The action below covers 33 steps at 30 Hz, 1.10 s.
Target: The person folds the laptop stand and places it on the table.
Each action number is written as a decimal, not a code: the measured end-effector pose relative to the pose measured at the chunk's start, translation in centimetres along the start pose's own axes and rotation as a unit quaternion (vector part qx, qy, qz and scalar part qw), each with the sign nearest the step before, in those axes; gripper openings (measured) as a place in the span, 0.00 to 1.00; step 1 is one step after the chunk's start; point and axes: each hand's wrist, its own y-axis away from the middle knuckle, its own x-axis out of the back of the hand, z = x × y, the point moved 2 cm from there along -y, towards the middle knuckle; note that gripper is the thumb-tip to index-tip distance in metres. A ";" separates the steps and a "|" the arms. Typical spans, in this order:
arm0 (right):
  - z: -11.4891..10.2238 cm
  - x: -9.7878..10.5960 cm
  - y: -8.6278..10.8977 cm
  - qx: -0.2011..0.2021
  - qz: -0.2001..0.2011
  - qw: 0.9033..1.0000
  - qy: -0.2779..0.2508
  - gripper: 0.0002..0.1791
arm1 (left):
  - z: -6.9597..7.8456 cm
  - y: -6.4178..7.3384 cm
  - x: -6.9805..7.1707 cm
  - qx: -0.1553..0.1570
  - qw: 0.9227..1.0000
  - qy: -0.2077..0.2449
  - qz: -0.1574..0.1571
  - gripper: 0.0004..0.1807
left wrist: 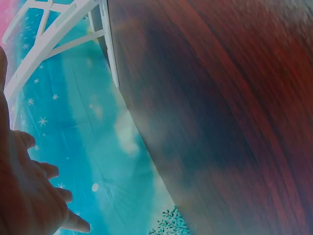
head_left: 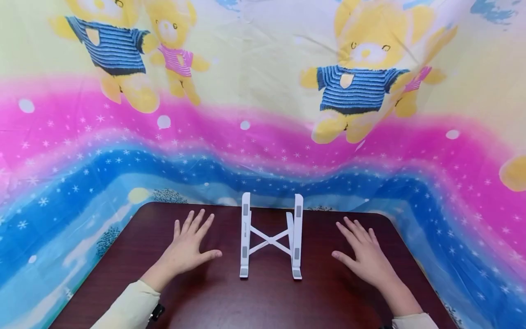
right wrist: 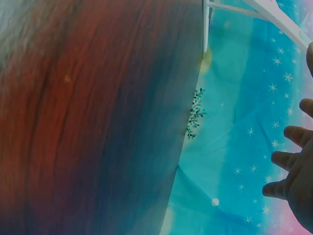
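A white foldable laptop stand stands unfolded on the table, its two side rails joined by an X-shaped brace. Grey pads sit along the rails. To its left, my left hand is held with fingers spread, apart from the stand. My right hand is on the other side, fingers also spread and holding nothing. The left wrist view shows part of the stand above my left hand. In the right wrist view a piece of the stand appears at the top, with my right hand at the edge.
The dark brown wooden table has rounded far corners. Behind and around it hangs a colourful cloth printed with bears and snowflakes, close to the table's far edge. A small black object is at the left sleeve.
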 end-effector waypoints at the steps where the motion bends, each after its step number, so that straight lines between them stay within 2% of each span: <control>1: 0.0 -0.1 0.0 -0.002 -0.001 1.000 -0.005 0.47 | 0.1 0.0 -0.1 0.003 1.000 0.007 0.001 0.61; 10: -0.6 -0.4 -0.2 -0.042 -0.009 0.995 -0.085 0.46 | 0.8 -0.1 -1.1 0.032 0.996 0.089 0.005 0.63; 14: -1.0 -0.7 -0.4 -0.071 -0.014 0.989 -0.127 0.44 | 1.4 -0.1 -1.4 0.036 0.990 0.136 0.005 0.62; 18: -1.6 -1.3 -0.5 -0.084 -0.009 0.985 -0.149 0.42 | 2.1 -0.1 -1.6 0.045 0.982 0.182 0.002 0.59; 24: -2.3 -2.0 -1.0 -0.093 -0.005 0.977 -0.193 0.40 | 2.5 -0.4 -2.0 0.078 0.963 0.258 0.009 0.52; 28: -2.6 -2.3 -1.2 -0.096 -0.003 0.967 -0.234 0.38 | 2.7 -0.8 -2.2 0.085 0.952 0.293 0.019 0.48; 30: -2.8 -2.4 -1.3 -0.102 -0.006 0.962 -0.255 0.36 | 2.8 -1.0 -2.4 0.086 0.942 0.323 0.021 0.47; 33: -2.9 -2.8 -1.4 -0.111 -0.014 0.953 -0.282 0.35 | 2.8 -1.3 -2.8 0.093 0.924 0.371 0.019 0.45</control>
